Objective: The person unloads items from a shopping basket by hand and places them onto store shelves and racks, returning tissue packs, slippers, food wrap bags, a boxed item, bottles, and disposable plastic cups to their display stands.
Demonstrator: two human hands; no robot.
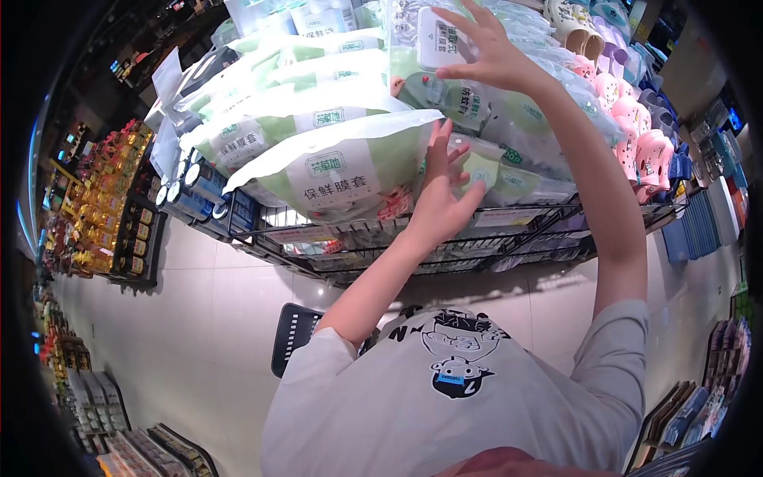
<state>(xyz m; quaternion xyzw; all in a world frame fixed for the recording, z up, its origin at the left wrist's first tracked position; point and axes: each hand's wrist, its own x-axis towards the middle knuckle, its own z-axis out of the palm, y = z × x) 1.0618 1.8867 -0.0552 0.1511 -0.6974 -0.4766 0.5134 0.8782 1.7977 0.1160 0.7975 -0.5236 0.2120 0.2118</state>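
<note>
My left hand (447,199) is open, fingers stretched upward, at the right end of a plump bag of cling film covers (334,171). Its fingertips lie near the bag's edge; whether they press on it I cannot tell. Higher up, my right hand (497,60) reaches over the pile with fingers spread. Its thumb and fingers frame a white rounded panel with dark lettering (437,40). I cannot make out firm contact there. Between the hands lies a green and clear package with lettering (469,103).
A black wire bin (381,258) holds the piled bags. Pink clogs (653,155) hang on the right, blue-labelled cans (203,183) stand on the left. A shelf of golden bottles (99,230) is farther left. A black basket-like object (294,338) is beside my body on the tiled floor (214,342).
</note>
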